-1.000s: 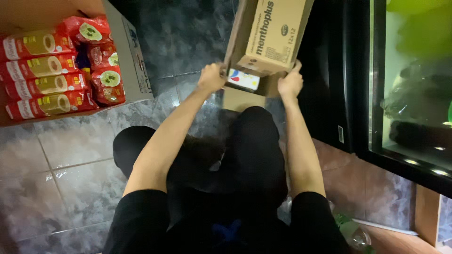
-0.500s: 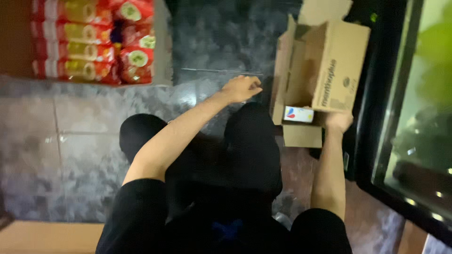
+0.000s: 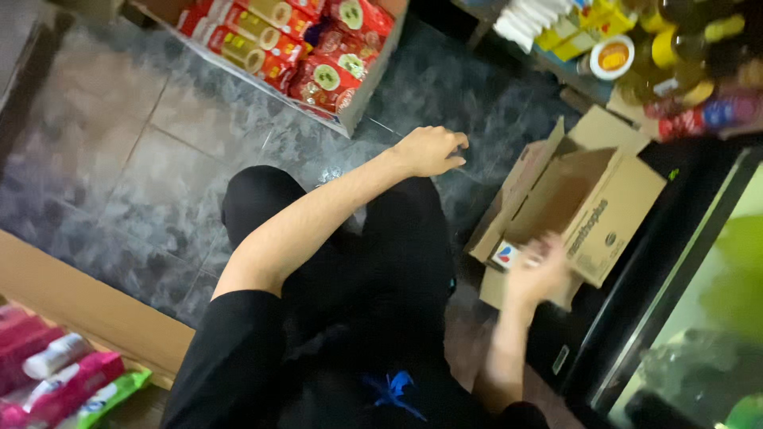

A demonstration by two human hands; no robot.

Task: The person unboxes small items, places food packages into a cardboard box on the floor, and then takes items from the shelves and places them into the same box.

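I am crouched in black clothes on a dark tiled floor. An open brown cardboard box (image 3: 612, 214) lies tipped on its side to my right, its opening facing me and its flaps spread. My right hand (image 3: 540, 274) is against the box's lower front edge, by a small blue and red label. The hand is motion-blurred, so its grip is unclear. My left hand (image 3: 429, 151) hovers above my knee with the fingers loosely curled and nothing in it, about a hand's width left of the box.
A carton (image 3: 373, 87) packed with red and yellow snack packets stands on the floor ahead. Yellow bottles and jars (image 3: 660, 48) fill a shelf at top right. A glass-door cooler (image 3: 699, 318) is on the right. Pink and green packets (image 3: 56, 381) lie on a wooden shelf at bottom left.
The box, held up in both hands a second ago, has come down and to the right, tipped on its side. My left hand let go and drifted left.
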